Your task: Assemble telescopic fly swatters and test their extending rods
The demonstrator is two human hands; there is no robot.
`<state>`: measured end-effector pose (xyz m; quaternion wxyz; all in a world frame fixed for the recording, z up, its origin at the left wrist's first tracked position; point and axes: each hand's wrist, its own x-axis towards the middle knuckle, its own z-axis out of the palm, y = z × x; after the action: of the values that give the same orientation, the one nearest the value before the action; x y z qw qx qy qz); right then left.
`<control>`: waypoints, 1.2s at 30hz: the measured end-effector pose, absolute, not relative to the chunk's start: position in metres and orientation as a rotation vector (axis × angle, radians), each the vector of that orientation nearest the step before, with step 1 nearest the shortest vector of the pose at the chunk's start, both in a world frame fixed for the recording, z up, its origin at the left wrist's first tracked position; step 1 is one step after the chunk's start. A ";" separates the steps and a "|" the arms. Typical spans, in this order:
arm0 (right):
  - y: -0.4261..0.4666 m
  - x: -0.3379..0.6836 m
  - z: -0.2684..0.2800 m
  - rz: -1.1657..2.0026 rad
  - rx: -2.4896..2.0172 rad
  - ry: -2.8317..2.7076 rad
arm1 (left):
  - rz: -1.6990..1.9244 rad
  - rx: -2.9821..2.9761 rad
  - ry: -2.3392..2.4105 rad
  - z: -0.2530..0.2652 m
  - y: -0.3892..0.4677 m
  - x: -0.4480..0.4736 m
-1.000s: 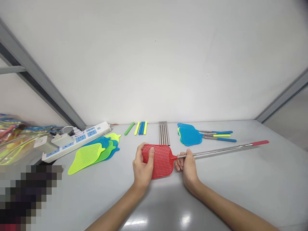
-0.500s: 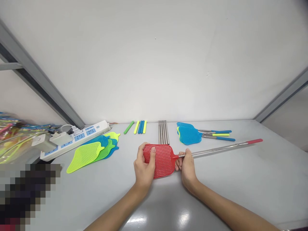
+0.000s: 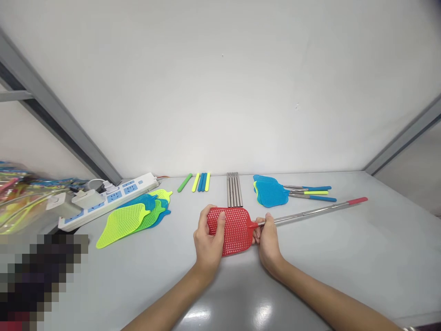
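Observation:
Above the front of the table I hold a red fly swatter (image 3: 237,230) with a perforated head, a silver telescopic rod and a red grip at its far right end. My left hand (image 3: 210,239) is closed on the left side of the head, thumb on top. My right hand (image 3: 268,239) is closed round the rod just beside the head's neck. Behind the swatter lies a row of several metal rods (image 3: 234,189). To their right are several blue and yellow-green fly swatters (image 3: 274,192) with rods and grips fitted.
Loose swatter heads (image 3: 124,223) in yellow, green and blue overlap at the left. Behind them stands a white power strip (image 3: 144,182) with plugs. Coloured grip sleeves (image 3: 202,182) lie near the wall, a green sleeve (image 3: 185,182) apart from them. Plastic-wrapped items (image 3: 20,193) sit far left.
The rod has become shorter: its red grip end has moved left towards my right hand. My left hand and the swatter head have shifted slightly right.

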<state>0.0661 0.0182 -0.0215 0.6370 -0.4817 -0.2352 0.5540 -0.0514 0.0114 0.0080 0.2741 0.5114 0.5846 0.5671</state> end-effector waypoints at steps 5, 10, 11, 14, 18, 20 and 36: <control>0.021 0.067 -0.024 1.291 -1.079 -0.555 | 1.491 1.376 1.505 0.012 0.016 -0.056; 0.024 0.068 -0.021 1.301 -1.095 -0.554 | 1.458 1.315 1.383 0.013 0.025 -0.064; 0.024 0.069 -0.020 1.304 -1.098 -0.567 | 1.451 1.299 1.366 0.013 0.027 -0.066; 0.025 0.071 -0.016 1.341 -1.100 -0.622 | 1.445 1.275 1.334 0.015 0.031 -0.070; 0.028 0.077 -0.011 1.362 -1.120 -0.649 | 1.451 1.266 1.316 0.018 0.034 -0.075; 0.033 0.082 -0.010 1.337 -1.121 -0.611 | 1.460 1.251 1.305 0.019 0.037 -0.078; 0.066 0.131 0.002 1.077 -1.020 -0.415 | 1.501 1.274 1.340 0.031 0.064 -0.113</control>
<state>0.1310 0.0658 0.0020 0.7178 -0.4612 -0.1876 0.4867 -0.1126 0.0645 0.0305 0.3710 0.4967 0.5227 0.5852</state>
